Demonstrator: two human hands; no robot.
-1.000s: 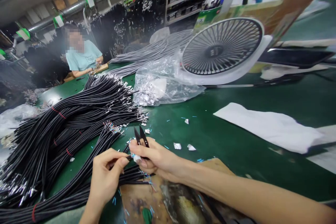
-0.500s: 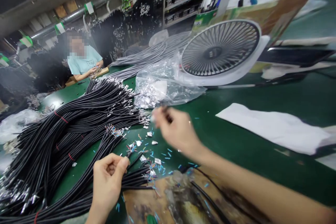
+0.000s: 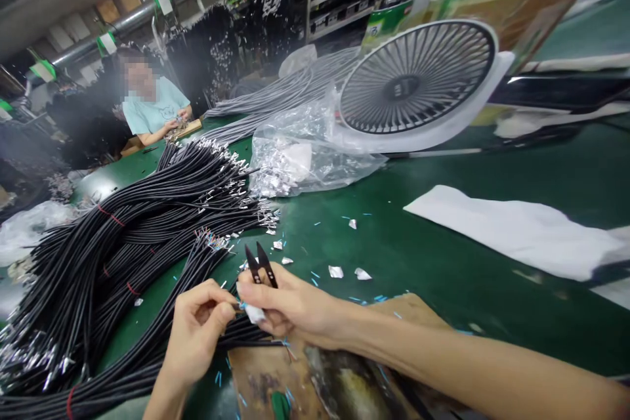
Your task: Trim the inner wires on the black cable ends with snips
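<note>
My left hand (image 3: pixel 199 328) is closed, thumb and forefinger pinching the end of a black cable whose thin coloured wires (image 3: pixel 241 306) stick out to the right. Against these wires my right hand (image 3: pixel 295 305) is closed, with a small silvery foil piece (image 3: pixel 254 314) at its fingertips. The same hand also keeps a pair of black thread snips (image 3: pixel 260 266) in its grip, blades pointing up and slightly parted. More black cables (image 3: pixel 246 333) lie beneath both hands, partly hidden.
Bundles of black cables (image 3: pixel 147 210) fill the left of the green table (image 3: pixel 492 341). Foil scraps (image 3: pixel 335 272) and blue wire bits lie about. Behind are a plastic bag (image 3: pixel 315 164), a fan (image 3: pixel 418 79) and a seated person (image 3: pixel 157 108). A stained board (image 3: pixel 266 374) lies in front.
My right hand has come left and down from near the plastic bag to the wire end at my left hand. The snips and foil piece now show clearly. My left hand stays nearly in place.
</note>
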